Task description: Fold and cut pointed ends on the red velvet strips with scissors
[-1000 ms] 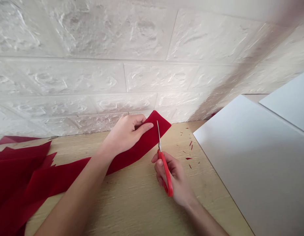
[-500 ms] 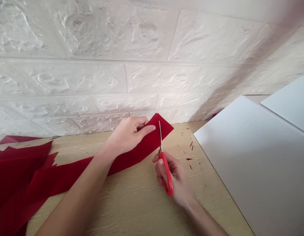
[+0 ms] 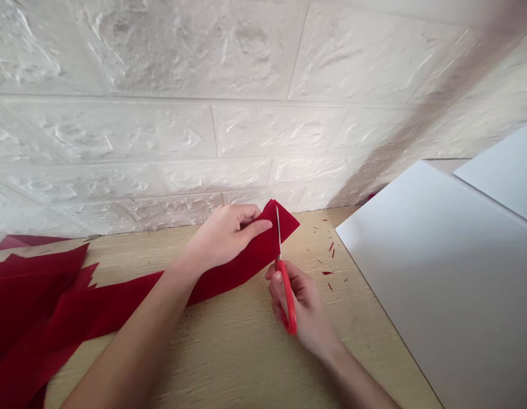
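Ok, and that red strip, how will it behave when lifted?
The red strip is probably floppy: it curves across the table. It seems light, as the left hand pinches it near one end. Its layers may slip, given offset edges at the corner.

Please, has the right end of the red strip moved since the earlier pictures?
Yes: the right end of the red strip sits slightly lower in view, judged against the wall.

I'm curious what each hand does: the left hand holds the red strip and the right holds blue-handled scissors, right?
Not quite: the head view shows the scissors are red-handled. The left hand does hold the red strip, and the right hand the scissors.
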`<state>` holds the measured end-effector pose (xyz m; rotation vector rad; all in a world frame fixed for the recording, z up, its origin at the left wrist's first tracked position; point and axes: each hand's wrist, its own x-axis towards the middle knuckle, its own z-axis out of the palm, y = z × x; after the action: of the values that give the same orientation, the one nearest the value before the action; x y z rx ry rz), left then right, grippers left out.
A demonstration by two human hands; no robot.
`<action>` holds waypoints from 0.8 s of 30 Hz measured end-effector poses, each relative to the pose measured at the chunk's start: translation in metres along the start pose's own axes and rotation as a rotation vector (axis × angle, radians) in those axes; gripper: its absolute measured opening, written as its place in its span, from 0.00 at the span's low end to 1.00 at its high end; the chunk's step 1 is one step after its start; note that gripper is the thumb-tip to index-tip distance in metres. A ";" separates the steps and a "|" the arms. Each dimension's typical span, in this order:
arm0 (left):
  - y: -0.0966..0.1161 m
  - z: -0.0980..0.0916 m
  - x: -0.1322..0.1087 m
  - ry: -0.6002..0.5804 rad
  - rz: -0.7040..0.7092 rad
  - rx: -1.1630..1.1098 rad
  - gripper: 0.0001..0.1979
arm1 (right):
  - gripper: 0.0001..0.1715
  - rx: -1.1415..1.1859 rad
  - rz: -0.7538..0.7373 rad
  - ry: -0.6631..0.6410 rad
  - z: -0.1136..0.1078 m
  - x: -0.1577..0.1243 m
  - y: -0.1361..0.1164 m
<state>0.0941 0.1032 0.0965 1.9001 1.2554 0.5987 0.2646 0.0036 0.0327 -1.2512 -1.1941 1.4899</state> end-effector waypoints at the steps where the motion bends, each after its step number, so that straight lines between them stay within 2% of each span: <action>1: 0.000 0.000 0.000 -0.010 0.001 0.000 0.20 | 0.31 -0.009 -0.004 0.000 0.000 0.000 -0.001; 7: -0.001 0.003 0.000 -0.087 0.036 -0.021 0.19 | 0.32 0.019 0.029 -0.014 -0.003 0.000 -0.004; 13: -0.001 0.001 -0.002 -0.101 0.020 -0.108 0.19 | 0.29 -0.017 -0.057 -0.009 -0.004 0.002 0.001; 16: 0.002 0.002 -0.004 -0.101 0.006 -0.184 0.16 | 0.29 -0.037 -0.069 -0.011 -0.004 0.001 0.001; 20: 0.003 0.006 -0.003 -0.054 -0.005 -0.227 0.12 | 0.29 -0.054 -0.076 -0.017 -0.003 0.000 0.001; 24: 0.001 0.010 -0.001 0.048 0.072 -0.246 0.11 | 0.28 -0.058 -0.077 -0.019 -0.002 -0.001 0.001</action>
<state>0.1016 0.0983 0.0917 1.7398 1.0923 0.8023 0.2672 0.0025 0.0319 -1.2179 -1.2922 1.4227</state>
